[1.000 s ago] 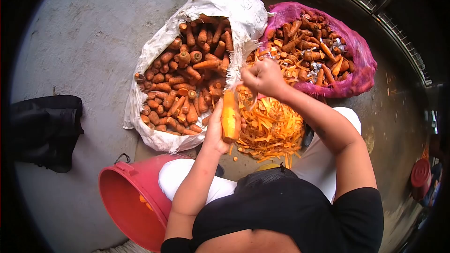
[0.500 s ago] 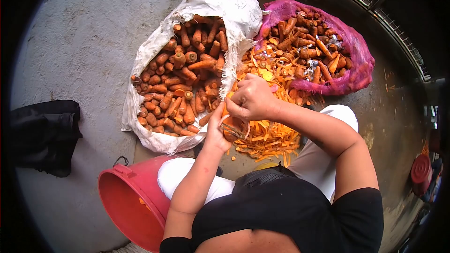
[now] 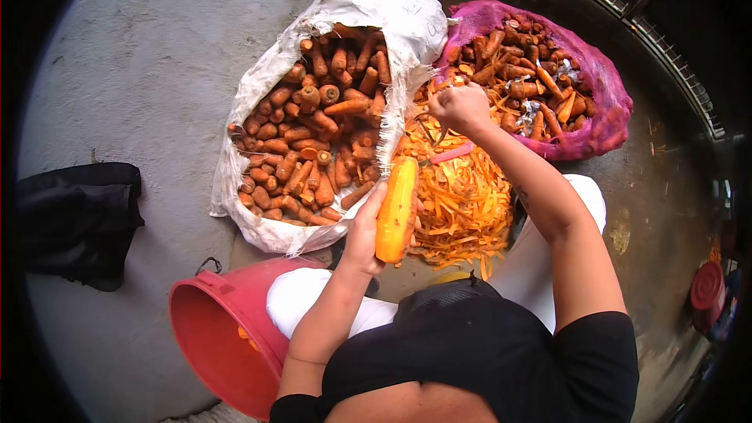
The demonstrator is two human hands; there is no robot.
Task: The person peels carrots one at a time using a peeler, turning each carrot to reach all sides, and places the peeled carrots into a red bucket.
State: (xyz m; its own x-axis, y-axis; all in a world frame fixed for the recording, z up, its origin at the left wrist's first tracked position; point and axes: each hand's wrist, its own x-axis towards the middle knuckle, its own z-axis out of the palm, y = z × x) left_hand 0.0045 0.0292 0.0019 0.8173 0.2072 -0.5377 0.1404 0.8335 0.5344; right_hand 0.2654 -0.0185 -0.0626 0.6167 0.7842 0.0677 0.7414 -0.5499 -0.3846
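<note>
My left hand (image 3: pixel 365 231) is closed around a thick, mostly peeled carrot (image 3: pixel 397 210), held upright above the floor, bright yellow-orange with a few brown spots. Up and to the right, apart from the carrot, my right hand (image 3: pixel 462 107) is closed on a peeler (image 3: pixel 435 131); its thin curved frame shows below my fingers and the grip is hidden. Beneath both hands spreads a heap of orange peelings (image 3: pixel 462 215). A pink strip (image 3: pixel 452 153) lies on that heap.
A white sack (image 3: pixel 258 102) full of unpeeled carrots (image 3: pixel 313 137) lies open ahead-left. Behind the peelings, a pink mesh sack (image 3: pixel 607 102) holds more carrots and scraps. A red bucket (image 3: pixel 192 286) lies tipped at my left, with orange pieces inside. Black cloth (image 3: pixel 78 219) lies far left.
My right hand has moved up and away from the carrot with the peeler. The carrot, earlier mostly covered by my hands, now shows along its length in my left hand.
</note>
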